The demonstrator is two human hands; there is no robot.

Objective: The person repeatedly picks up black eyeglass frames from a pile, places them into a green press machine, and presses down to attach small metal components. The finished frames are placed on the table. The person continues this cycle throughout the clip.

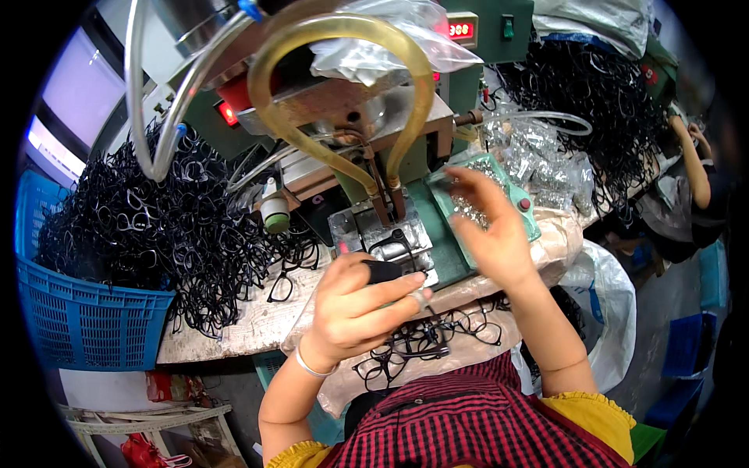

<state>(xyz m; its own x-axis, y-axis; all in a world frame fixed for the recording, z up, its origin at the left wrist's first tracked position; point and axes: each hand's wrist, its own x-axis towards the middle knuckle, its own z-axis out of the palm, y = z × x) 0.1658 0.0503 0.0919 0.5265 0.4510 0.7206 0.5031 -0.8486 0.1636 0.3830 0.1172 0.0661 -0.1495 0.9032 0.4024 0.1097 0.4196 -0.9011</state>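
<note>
Left hand (363, 308) closes its grip on a black plastic spectacle frame (390, 269) at the metal press fixture (382, 234); right hand (491, 234), fingers spread and empty, reaches into the green tray of small metal parts (468, 195); large black frame heap (156, 226) on the bench (234, 327) looks unprocessed, few in the lap.

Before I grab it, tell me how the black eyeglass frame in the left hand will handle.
The black eyeglass frame looks thin and open, so it is probably light. The left hand pinches it at one end and it keeps its shape, suggesting stiffness. Its slender rims may snag on the other frames heaped in the blue basket.
</note>
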